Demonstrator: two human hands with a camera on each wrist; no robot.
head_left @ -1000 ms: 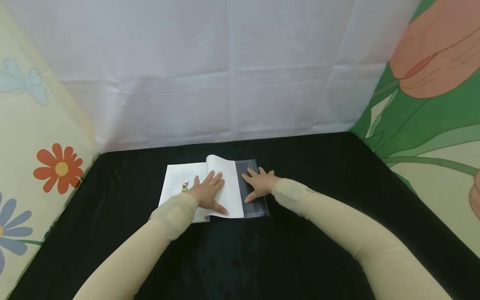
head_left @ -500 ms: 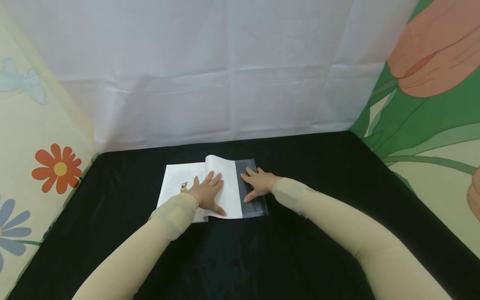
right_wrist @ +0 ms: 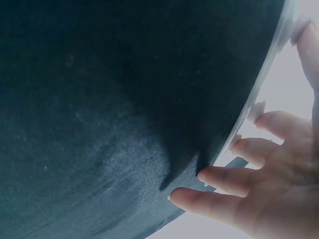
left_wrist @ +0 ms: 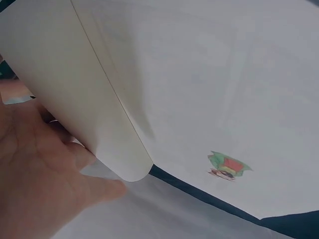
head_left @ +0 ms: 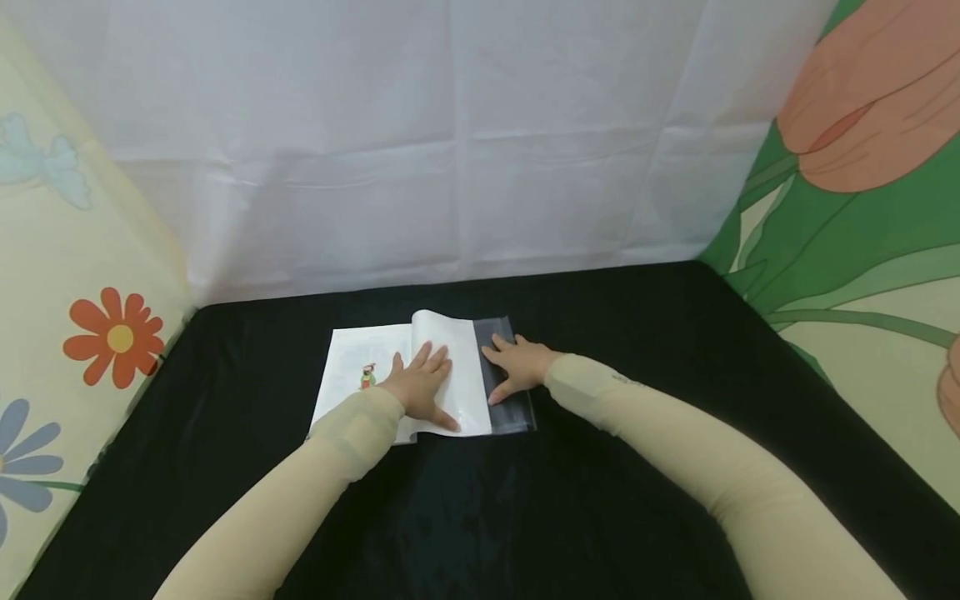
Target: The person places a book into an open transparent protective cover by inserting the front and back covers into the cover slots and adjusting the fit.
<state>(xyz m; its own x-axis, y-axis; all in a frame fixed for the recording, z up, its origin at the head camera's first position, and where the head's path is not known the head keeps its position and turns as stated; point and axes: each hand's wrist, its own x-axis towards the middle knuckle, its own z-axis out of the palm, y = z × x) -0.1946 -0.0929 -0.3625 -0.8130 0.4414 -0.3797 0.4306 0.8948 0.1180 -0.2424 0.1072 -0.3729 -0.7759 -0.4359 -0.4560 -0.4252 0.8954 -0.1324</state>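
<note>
An open booklet (head_left: 352, 350) lies on the black cloth, its left page bearing a small coloured figure (head_left: 367, 376). A white leaf (head_left: 468, 375) curves up at the fold and lies over to the right. My left hand (head_left: 417, 390) presses on this leaf with spread fingers. To its right, a clear plastic sleeve (head_left: 512, 422) sticks out past the leaf's edge; my right hand (head_left: 521, 365) rests on it, fingers spread. The left wrist view shows the rolled leaf (left_wrist: 75, 94) beside the left thumb. Whether the leaf lies inside the sleeve, I cannot tell.
Black cloth (head_left: 637, 333) covers the table around the booklet. A white cloth backdrop (head_left: 450, 167) hangs behind it. Flower-patterned panels stand at the left (head_left: 45, 250) and right (head_left: 862, 225) sides.
My left hand has shifted slightly to the right, and the white leaf's edge has slid a little further over the clear sleeve area. The right hand has stayed in place.
</note>
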